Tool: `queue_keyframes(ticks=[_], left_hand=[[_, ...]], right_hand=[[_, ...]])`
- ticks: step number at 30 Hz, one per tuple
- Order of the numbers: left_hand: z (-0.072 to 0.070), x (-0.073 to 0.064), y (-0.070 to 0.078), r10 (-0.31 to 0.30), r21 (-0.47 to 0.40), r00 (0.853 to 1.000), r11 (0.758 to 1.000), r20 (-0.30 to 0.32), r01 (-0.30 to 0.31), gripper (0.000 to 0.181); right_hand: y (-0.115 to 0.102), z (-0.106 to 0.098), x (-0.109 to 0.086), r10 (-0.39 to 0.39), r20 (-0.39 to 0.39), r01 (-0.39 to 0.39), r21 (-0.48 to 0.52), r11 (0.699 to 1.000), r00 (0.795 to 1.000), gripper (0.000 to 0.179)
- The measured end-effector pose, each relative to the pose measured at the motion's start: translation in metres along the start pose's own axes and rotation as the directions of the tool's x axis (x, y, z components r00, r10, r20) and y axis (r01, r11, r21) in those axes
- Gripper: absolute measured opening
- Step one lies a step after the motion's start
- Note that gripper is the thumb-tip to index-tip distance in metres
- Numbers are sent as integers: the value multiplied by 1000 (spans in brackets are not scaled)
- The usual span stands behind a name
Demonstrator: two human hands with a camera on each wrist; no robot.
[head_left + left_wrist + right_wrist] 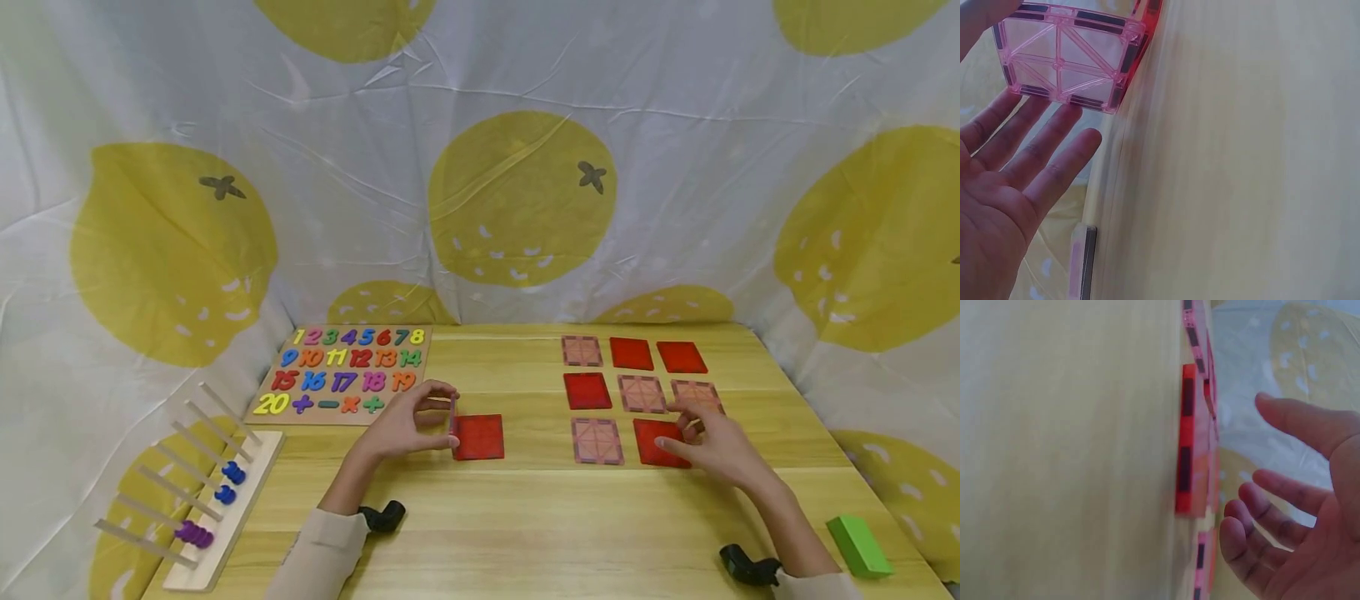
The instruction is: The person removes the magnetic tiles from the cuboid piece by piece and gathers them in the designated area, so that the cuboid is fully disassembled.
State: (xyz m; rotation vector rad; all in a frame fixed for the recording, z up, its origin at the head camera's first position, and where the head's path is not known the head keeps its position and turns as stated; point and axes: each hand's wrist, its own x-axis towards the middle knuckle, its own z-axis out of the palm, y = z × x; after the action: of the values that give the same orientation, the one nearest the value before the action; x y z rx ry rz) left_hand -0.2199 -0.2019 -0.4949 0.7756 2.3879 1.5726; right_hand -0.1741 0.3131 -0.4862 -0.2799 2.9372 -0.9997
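Note:
My left hand pinches a pink see-through magnetic tile between thumb and fingertips. That tile stands upright along the left edge of a red magnetic tile, which lies flat on the table. My right hand hovers over another red tile in the front row, its fingers loosely bent and holding nothing. In the right wrist view, a gap shows between the fingers and the red tile. A pink tile lies left of it, and a pink tile behind is partly covered by the hand.
More red and pink tiles lie in rows at the back right. A number board lies at the back left, near a wooden peg stand with beads. A green block sits at the right. A lemon-print curtain hangs behind.

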Motion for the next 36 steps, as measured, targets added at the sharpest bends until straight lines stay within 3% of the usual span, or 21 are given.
queue_keyframes(ticks=[6, 12, 18, 24, 36], left_hand=[[1, 0, -1, -10, -18, 1000, 1000, 8, 10, 76], [2, -1, 0, -34, -23, 999, 999, 20, 35, 79], [3, -2, 0, -45, -37, 997, 998, 55, 47, 79], [2, -2, 0, -61, -36, 996, 997, 61, 63, 78], [2, 0, 1, -87, -14, 995, 996, 56, 88, 77]], right_hand=[[-21, 7, 18, -157, -43, 156, -21, 988, 987, 71], [-49, 20, 36, -222, -6, 222, 36, 974, 975, 76], [-77, 37, 53, -265, 35, 262, 79, 962, 964, 81], [-101, 60, 65, -254, 104, 248, 69, 966, 961, 90], [-139, 103, 83, -316, 216, 284, 165, 944, 924, 96]])
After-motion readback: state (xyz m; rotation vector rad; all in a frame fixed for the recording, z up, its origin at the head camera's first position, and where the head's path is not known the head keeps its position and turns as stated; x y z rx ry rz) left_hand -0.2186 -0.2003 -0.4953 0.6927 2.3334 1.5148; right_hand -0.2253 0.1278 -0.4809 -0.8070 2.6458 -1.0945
